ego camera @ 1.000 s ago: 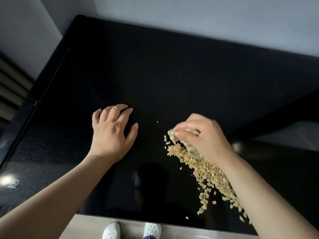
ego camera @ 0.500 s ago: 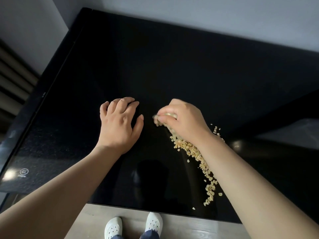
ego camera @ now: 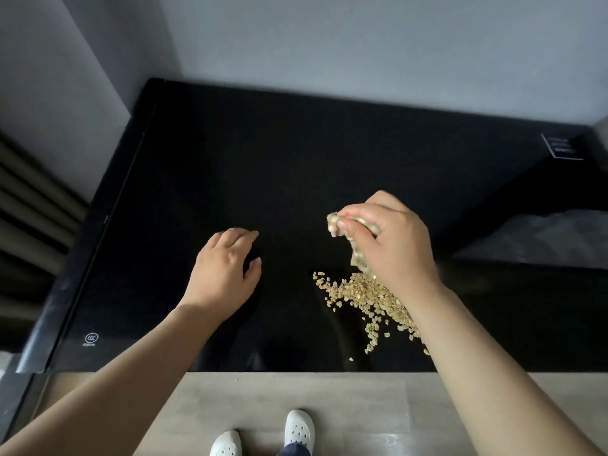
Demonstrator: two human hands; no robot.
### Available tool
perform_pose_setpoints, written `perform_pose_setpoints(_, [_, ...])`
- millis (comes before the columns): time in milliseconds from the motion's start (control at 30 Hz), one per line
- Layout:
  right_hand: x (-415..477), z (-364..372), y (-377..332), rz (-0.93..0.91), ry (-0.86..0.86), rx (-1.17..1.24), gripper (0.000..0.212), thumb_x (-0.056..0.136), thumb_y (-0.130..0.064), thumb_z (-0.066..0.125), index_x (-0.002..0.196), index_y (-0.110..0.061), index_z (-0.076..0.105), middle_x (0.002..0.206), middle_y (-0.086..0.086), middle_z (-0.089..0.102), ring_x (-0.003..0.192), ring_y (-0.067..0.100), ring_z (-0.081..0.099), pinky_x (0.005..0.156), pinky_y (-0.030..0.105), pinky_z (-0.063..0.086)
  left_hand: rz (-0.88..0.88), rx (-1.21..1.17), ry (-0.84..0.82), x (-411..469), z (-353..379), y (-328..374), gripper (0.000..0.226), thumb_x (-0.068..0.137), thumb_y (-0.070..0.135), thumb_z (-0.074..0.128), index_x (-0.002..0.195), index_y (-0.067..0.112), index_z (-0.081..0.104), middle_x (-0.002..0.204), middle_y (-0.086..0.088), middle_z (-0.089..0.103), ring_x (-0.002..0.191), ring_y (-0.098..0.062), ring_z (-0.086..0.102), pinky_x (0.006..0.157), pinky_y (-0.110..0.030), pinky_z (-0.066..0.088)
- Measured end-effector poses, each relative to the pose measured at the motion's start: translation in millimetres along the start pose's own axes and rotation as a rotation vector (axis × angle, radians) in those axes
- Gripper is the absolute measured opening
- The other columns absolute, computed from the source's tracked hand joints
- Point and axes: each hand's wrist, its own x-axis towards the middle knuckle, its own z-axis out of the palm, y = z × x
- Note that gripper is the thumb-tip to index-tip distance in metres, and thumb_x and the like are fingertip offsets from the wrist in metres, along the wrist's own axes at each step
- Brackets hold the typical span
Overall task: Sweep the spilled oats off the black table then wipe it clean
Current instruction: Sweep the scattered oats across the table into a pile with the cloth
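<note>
CCC mark (ego camera: 91, 338) on black table (ego camera: 296, 153) (near-left corner)

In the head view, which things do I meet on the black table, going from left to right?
Round printed mark → left hand → oats → white label. The right hand, holding a cloth, overlaps the oats, so it is left out.

Black glossy tabletop (ego camera: 296, 153). Left hand (ego camera: 225, 274) palm-down on it, fingers loosely bent. Right hand (ego camera: 391, 245) grips pale wad (ego camera: 358, 258); cloth or sponge, unclear. Oats (ego camera: 358, 291) heaped beneath right wrist, strays trailing toward near edge. White shoes (ego camera: 298, 429) on floor (ego camera: 345, 406).
</note>
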Motion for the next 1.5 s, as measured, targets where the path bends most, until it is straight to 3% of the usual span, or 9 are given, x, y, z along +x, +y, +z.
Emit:
perform_pose_setpoints(100, [-20.8, -18.1, -13.3, 0.081, 0.078, -0.1, 0.009, 0.089, -0.032, 0.064, 0.093, -0.029, 0.072, 0.088, -0.015, 0.056, 0.073, 0.003, 0.057, 0.056, 0.016, 0.042, 0.045, -0.069, -0.004, -37.1, -29.7, 12.5, 0.043, 0.087, 0.018, 0.067, 0.128, 0.009, 0.06, 0.123, -0.002, 0.06, 0.114, -0.023, 0.054, 0.088, -0.03, 0.047])
perform_pose_setpoints(300, [-75.6, -46.9, -44.8, 0.265, 0.245, -0.123, 0.01, 0.09, -0.033, 0.063, 0.093, -0.028, 0.071, 0.086, -0.01, 0.058, 0.072, 0.008, 0.058, 0.056, 0.022, 0.044, 0.043, -0.12, -0.093, -97.5, -69.7, 24.1, 0.041, 0.088, 0.024, 0.066, 0.127, 0.014, 0.061, 0.124, 0.004, 0.059, 0.115, -0.018, 0.053, 0.088, -0.021, 0.042])
perform_pose_setpoints(500, [-149.2, -71.5, -56.8, 0.452, 0.405, -0.079, 0.011, 0.087, -0.027, 0.067, 0.094, -0.022, 0.073, 0.087, -0.006, 0.061, 0.076, 0.011, 0.058, 0.059, 0.023, 0.042, 0.058, -0.15, -0.169, -124.2, -87.9, 44.5, 0.04, 0.091, 0.029, 0.061, 0.128, 0.017, 0.06, 0.126, 0.006, 0.057, 0.104, -0.018, 0.057, 0.082, -0.021, 0.043])
perform_pose_setpoints(667, [-225.3, -95.8, -48.7, 0.585, 0.459, -0.094, 0.01, 0.086, -0.024, 0.068, 0.093, -0.02, 0.073, 0.087, -0.003, 0.063, 0.078, 0.014, 0.058, 0.062, 0.029, 0.046, 0.083, -0.164, -0.26, -136.9, -79.7, 78.9, 0.039, 0.092, 0.031, 0.06, 0.128, 0.019, 0.059, 0.126, 0.007, 0.058, 0.115, -0.012, 0.055, 0.091, -0.025, 0.047])
perform_pose_setpoints(733, [-254.9, -104.6, -39.8, 0.64, 0.458, -0.108, 0.011, 0.086, -0.023, 0.068, 0.095, -0.018, 0.072, 0.087, -0.003, 0.064, 0.076, 0.013, 0.057, 0.061, 0.025, 0.045, 0.086, -0.17, -0.314, -142.7, -70.6, 97.4, 0.038, 0.092, 0.031, 0.059, 0.128, 0.02, 0.059, 0.126, 0.008, 0.058, 0.116, -0.01, 0.054, 0.093, -0.025, 0.046])
perform_pose_setpoints(900, [-311.1, -129.6, -0.6, 0.764, 0.46, -0.109, 0.012, 0.086, -0.021, 0.068, 0.096, -0.016, 0.072, 0.085, -0.004, 0.062, 0.071, 0.006, 0.053, 0.061, 0.01, 0.034, 0.149, -0.125, -0.409, -153.1, -33.1, 154.5, 0.037, 0.091, 0.031, 0.059, 0.126, 0.02, 0.06, 0.124, 0.008, 0.06, 0.114, -0.01, 0.055, 0.092, -0.022, 0.043])
perform_pose_setpoints(1033, [-347.1, -158.2, 48.3, 0.855, 0.442, -0.046, 0.013, 0.088, -0.024, 0.065, 0.099, -0.02, 0.072, 0.088, -0.007, 0.061, 0.075, 0.007, 0.056, 0.063, 0.017, 0.041, 0.163, -0.098, -0.457, -162.7, 5.3, 219.2, 0.037, 0.092, 0.034, 0.058, 0.127, 0.022, 0.059, 0.125, 0.01, 0.059, 0.115, -0.01, 0.054, 0.097, -0.027, 0.044])
perform_pose_setpoints(1267, [-394.2, -214.8, 153.9, 0.89, 0.39, -0.006, 0.008, 0.087, -0.027, 0.066, 0.093, -0.026, 0.071, 0.086, -0.008, 0.061, 0.076, 0.011, 0.059, 0.065, 0.031, 0.05, 0.115, -0.06, -0.56, -184.1, 86.5, 331.8, 0.035, 0.093, 0.034, 0.055, 0.127, 0.025, 0.058, 0.123, 0.009, 0.058, 0.105, -0.008, 0.056, 0.09, -0.023, 0.045])
perform_pose_setpoints(1500, [-426.3, -232.7, 239.0, 0.935, 0.309, -0.053, 0.005, 0.086, -0.029, 0.066, 0.088, -0.031, 0.07, 0.08, -0.012, 0.057, 0.069, 0.005, 0.054, 0.058, 0.022, 0.042, 0.017, -0.071, -0.674, -181.2, 166.9, 398.2, 0.032, 0.093, 0.034, 0.055, 0.124, 0.028, 0.058, 0.109, 0.014, 0.054, 0.087, -0.005, 0.055, 0.077, -0.02, 0.039])
